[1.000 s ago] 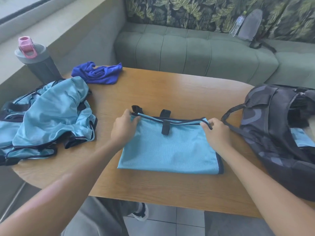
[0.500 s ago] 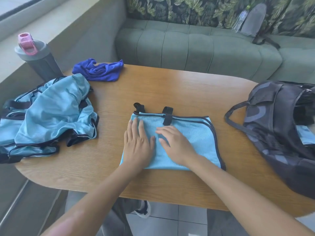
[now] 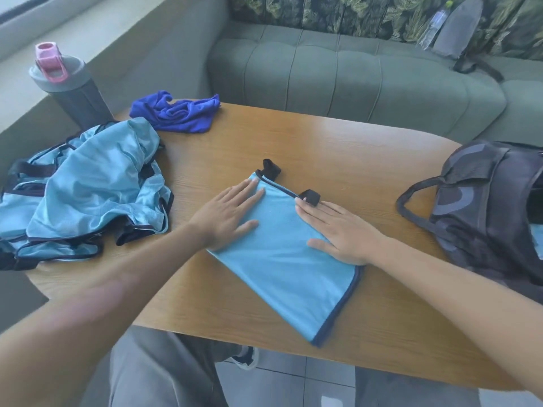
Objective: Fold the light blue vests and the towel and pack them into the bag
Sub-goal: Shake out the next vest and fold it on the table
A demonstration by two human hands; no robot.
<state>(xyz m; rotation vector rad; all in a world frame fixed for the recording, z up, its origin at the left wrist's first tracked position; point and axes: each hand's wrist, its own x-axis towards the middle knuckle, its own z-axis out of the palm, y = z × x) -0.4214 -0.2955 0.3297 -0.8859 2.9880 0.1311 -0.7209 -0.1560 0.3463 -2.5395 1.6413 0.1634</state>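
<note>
Pressing both palms flat on the folded light blue vest [image 3: 282,259], fingers straight, nothing gripped. My left hand [image 3: 227,217] lies on its far-left part, my right hand [image 3: 338,230] on its right side, fingertips by a black strap loop [image 3: 310,196]. Half a second ago the hands lay side by side at the vest's middle and the vest sat square to the table's near edge; now they are spread apart and the vest lies skewed, its dark-trimmed corner pointing at the near edge. Table [image 3: 293,142]: wooden. Unfolded vests [image 3: 88,186] heaped at the left edge, unchanged. Blue towel [image 3: 176,113] crumpled at the far-left edge, beside a grey bottle [image 3: 70,89] with a pink lid. Dark bag [image 3: 484,207] at the right edge, open, something light blue inside.
</note>
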